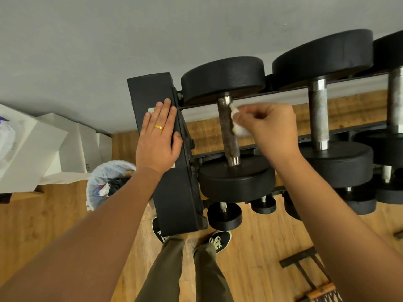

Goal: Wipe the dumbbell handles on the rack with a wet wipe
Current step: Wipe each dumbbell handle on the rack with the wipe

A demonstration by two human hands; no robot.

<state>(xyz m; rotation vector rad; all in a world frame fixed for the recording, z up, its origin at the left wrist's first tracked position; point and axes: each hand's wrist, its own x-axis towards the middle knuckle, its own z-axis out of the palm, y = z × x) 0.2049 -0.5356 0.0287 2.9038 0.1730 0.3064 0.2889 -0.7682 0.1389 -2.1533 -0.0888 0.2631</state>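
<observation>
Where the person stands: wood-plank floor [261, 247], seen straight down; dark shoes [220, 240] with pale laces and olive trousers [205, 277] show between the forearms.
Wall: plain grey wall [109, 40] fills the top of the view.
Rack: black tiered rack [174, 188] stands against the wall. Its boxy end post is at centre and the rails run off right.
Top tier: dumbbell [224, 81] with round black heads lies just beside the end post. Big dumbbell [322, 55] is next on the right, not touching it. A third is cut by the right edge.
Lower tiers: small dumbbells [224, 216], partly hidden under the top row.
Left of rack: white boxes [72, 144] by the wall; bin [102, 171] with white liner and scraps inside, near the end post.
Bottom right: dark metal frame [305, 264] on the floor, cut off, cannot tell what it is.
Handle: dark knurled handle [226, 144] of the dumbbell nearest the post, shiny collars at both ends.
Wipe: white crumpled wipe [241, 130] touches the right side of that handle, in its upper half.
Right hand: right hand [270, 127] comes in from the right, back up, fingers curled. It pinches the wipe and presses it on the handle.
Left hand: left hand [158, 138] lies flat, palm down on the end post. Fingers are straight and close together, pointing at the wall; the thumb lies over the post's right edge. It holds nothing. Gold ring [159, 127] on one finger.
</observation>
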